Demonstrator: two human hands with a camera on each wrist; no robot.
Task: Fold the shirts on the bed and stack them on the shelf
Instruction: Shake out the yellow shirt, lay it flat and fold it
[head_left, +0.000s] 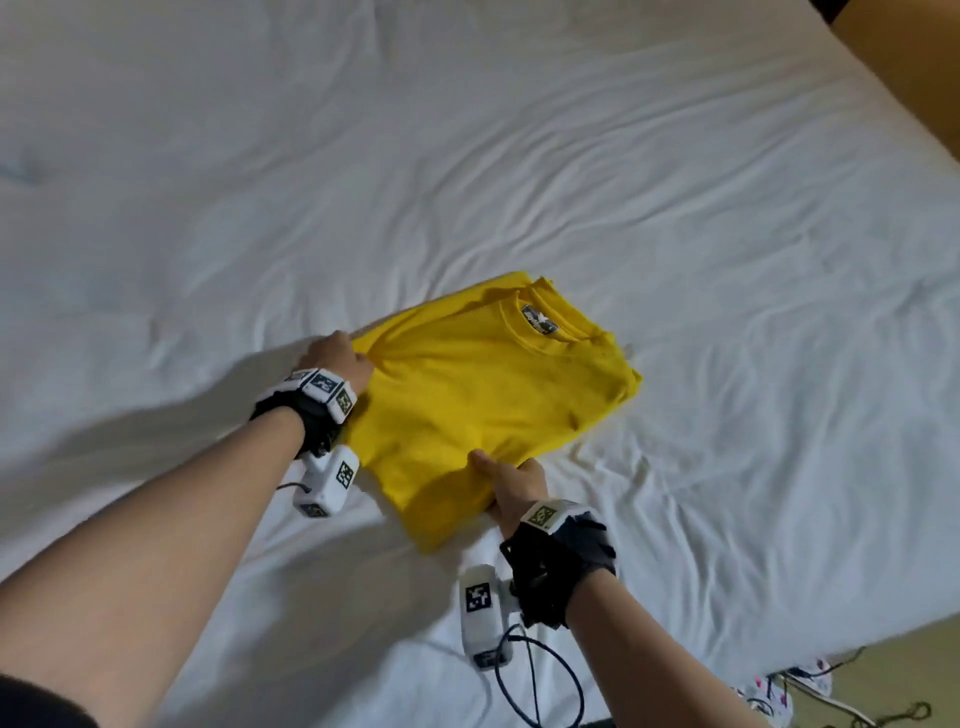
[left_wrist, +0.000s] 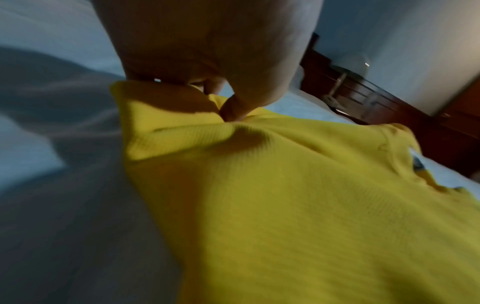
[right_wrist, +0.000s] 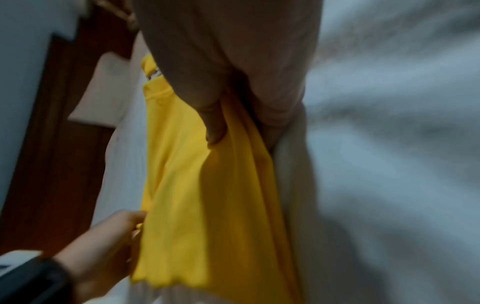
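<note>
A folded yellow shirt (head_left: 483, 395) lies on the white bed sheet (head_left: 467, 156), its collar and black label (head_left: 540, 318) pointing away from me. My left hand (head_left: 337, 356) pinches the shirt's left edge; in the left wrist view the thumb (left_wrist: 233, 109) presses into the yellow cloth (left_wrist: 285, 205). My right hand (head_left: 511, 480) grips the shirt's near right edge, thumb on top and fingers under the fabric. The right wrist view shows the thumb (right_wrist: 215, 127) on the yellow shirt (right_wrist: 194, 205) and my left hand (right_wrist: 114, 236) at the opposite edge.
The wrinkled sheet spreads wide around the shirt. The bed's right edge (head_left: 883, 608) runs near a floor with patterned cloth (head_left: 779, 691) and cables. A dark wooden headboard (left_wrist: 376, 98) and a pillow (right_wrist: 103, 90) lie beyond the shirt. The shelf is out of view.
</note>
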